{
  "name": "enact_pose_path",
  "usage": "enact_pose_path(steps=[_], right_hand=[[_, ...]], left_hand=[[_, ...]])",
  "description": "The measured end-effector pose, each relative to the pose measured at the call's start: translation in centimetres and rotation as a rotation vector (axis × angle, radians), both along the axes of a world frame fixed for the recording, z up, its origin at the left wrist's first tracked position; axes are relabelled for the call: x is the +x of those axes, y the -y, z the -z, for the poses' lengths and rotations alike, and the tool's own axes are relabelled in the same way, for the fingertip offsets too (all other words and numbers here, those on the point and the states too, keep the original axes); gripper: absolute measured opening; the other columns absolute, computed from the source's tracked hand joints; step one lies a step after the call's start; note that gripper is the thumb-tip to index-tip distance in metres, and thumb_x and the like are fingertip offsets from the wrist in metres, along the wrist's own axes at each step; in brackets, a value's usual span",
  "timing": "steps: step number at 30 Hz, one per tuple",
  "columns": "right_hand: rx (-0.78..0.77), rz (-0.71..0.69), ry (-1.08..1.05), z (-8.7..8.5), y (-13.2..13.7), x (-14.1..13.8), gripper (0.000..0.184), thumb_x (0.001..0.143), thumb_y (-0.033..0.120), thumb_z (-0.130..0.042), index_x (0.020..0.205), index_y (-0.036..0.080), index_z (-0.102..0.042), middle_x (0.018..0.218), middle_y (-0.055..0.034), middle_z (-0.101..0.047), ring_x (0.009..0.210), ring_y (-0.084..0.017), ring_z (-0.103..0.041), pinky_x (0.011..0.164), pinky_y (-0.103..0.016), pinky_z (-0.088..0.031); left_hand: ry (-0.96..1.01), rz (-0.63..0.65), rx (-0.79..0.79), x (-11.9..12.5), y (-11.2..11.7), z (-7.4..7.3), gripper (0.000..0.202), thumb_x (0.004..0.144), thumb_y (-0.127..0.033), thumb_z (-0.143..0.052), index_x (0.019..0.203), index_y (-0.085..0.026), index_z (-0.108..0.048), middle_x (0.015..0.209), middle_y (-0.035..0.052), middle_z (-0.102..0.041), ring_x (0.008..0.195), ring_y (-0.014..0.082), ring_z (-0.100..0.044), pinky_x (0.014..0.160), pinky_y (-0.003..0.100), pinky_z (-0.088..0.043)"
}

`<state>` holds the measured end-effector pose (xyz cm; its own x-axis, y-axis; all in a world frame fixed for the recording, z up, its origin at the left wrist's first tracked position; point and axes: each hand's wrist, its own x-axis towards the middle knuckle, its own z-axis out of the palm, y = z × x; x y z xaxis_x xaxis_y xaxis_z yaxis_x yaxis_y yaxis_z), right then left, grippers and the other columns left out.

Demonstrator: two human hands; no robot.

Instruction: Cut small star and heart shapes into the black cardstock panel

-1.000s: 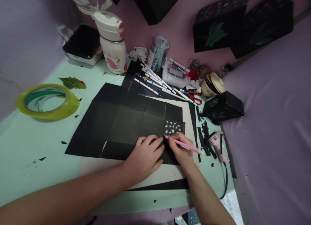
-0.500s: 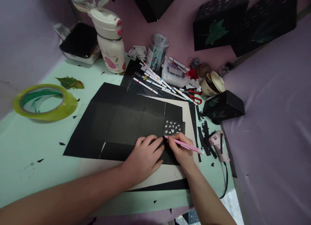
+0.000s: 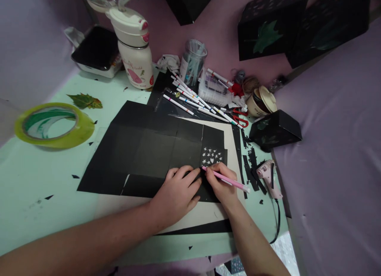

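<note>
A large sheet of black card [image 3: 143,149] with crease lines lies on the table. Small stars and a heart [image 3: 212,161] show pale in its right part, like cut-out holes. My left hand [image 3: 178,190] rests on the card's lower edge, fingers stretched and slightly bent, holding nothing. Just to its right, my right hand [image 3: 223,184] pinches a slim pink pen-shaped craft knife [image 3: 230,181]. The knife's front end points left at the card beside my left fingertips; its blade is too small to make out.
Left are a roll of yellow-green tape [image 3: 86,127] and a leaf [image 3: 86,101]. White-barrelled pens [image 3: 190,95], a bottle [image 3: 135,61], a jar [image 3: 193,61] and red-handled scissors [image 3: 242,119] stand or lie behind. A pink glue gun [image 3: 269,176] and black scraps [image 3: 251,168] lie right.
The view has shifted very slightly. Both hands and the pink craft knife stay in nearly the same place on the card.
</note>
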<state>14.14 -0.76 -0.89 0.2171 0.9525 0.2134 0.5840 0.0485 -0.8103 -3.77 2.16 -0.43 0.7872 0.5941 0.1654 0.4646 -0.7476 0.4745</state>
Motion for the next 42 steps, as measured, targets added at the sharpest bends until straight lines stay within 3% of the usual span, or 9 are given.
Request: enact_pose_path(steps=[8, 24, 34, 38, 42], right_hand=[[0.052, -0.045, 0.016, 0.19, 0.03, 0.08, 0.020, 0.084, 0.017, -0.060, 0.066, 0.020, -0.053, 0.064, 0.0006, -0.061, 0.058, -0.013, -0.057, 0.056, -0.026, -0.045], [-0.047, 0.015, -0.018, -0.34, -0.04, 0.00, 0.019, 0.086, 0.024, -0.061, 0.067, 0.021, -0.058, 0.066, -0.0012, -0.067, 0.059, -0.015, -0.062, 0.056, -0.027, -0.048], [-0.061, 0.022, -0.008, -0.60, -0.14, 0.06, 0.019, 0.084, 0.027, -0.063, 0.067, 0.019, -0.061, 0.061, 0.0009, -0.063, 0.054, -0.012, -0.056, 0.052, -0.024, -0.043], [-0.060, 0.085, -0.102, -0.27, -0.24, 0.24, 0.020, 0.084, 0.030, -0.063, 0.066, 0.019, -0.061, 0.060, 0.0014, -0.062, 0.055, -0.012, -0.056, 0.052, -0.023, -0.043], [-0.019, 0.128, -0.278, -0.07, -0.52, 0.45, 0.014, 0.085, 0.031, -0.062, 0.078, 0.019, -0.063, 0.063, 0.0015, -0.064, 0.053, -0.011, -0.055, 0.050, -0.022, -0.043]], left_hand=[[-0.010, 0.005, -0.015, -0.06, -0.06, -0.08, 0.033, 0.086, -0.029, -0.062, 0.116, -0.017, -0.058, 0.133, 0.0068, -0.055, 0.118, 0.0287, -0.045, 0.090, 0.047, -0.036], [-0.028, 0.007, -0.059, -0.06, -0.16, -0.57, 0.034, 0.089, -0.027, -0.058, 0.121, -0.017, -0.057, 0.135, 0.0079, -0.055, 0.120, 0.0284, -0.044, 0.093, 0.047, -0.036], [-0.045, 0.014, -0.001, -0.06, -0.11, -0.36, 0.034, 0.088, -0.028, -0.058, 0.121, -0.017, -0.058, 0.131, 0.0106, -0.056, 0.118, 0.0299, -0.044, 0.091, 0.047, -0.037], [-0.047, 0.014, 0.047, -0.02, 0.00, -0.16, 0.033, 0.088, -0.029, -0.058, 0.119, -0.017, -0.059, 0.131, 0.0105, -0.056, 0.118, 0.0302, -0.044, 0.091, 0.047, -0.038], [-0.081, 0.024, 0.121, -0.04, 0.26, -0.16, 0.033, 0.091, -0.031, -0.055, 0.121, -0.017, -0.059, 0.132, 0.0113, -0.055, 0.120, 0.0303, -0.043, 0.091, 0.047, -0.037]])
